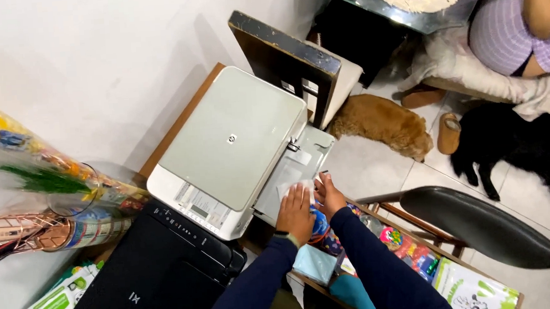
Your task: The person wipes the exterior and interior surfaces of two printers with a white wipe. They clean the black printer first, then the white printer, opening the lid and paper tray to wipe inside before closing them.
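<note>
White cloth (300, 186), a small wipe or tissue, lies under the fingers of the left hand (294, 212), which presses it flat against the grey paper tray (295, 166) jutting from the front of the white printer (231, 147). The right hand (328, 194) sits just beside it, fingers together and resting on the tray's outer edge, as if steadying it; it pinches nothing that can be seen. Both arms wear dark blue sleeves.

By the look of it, the tray is being wiped, and the stroke seems to be near the tray's outer lip. Carrying on would call for firm, even pressure from the left hand while the right keeps the thin tray from flexing.

Beside the white printer stands a black printer (161, 269) on the same wooden surface (178, 125). Below the hands, a low shelf holds colourful packets (408, 245). Farther off on the tiled floor lie a ginger dog (384, 123) and a black dog (516, 143), near a dark chair seat (483, 224) and a seated person in a lilac top (515, 25).
</note>
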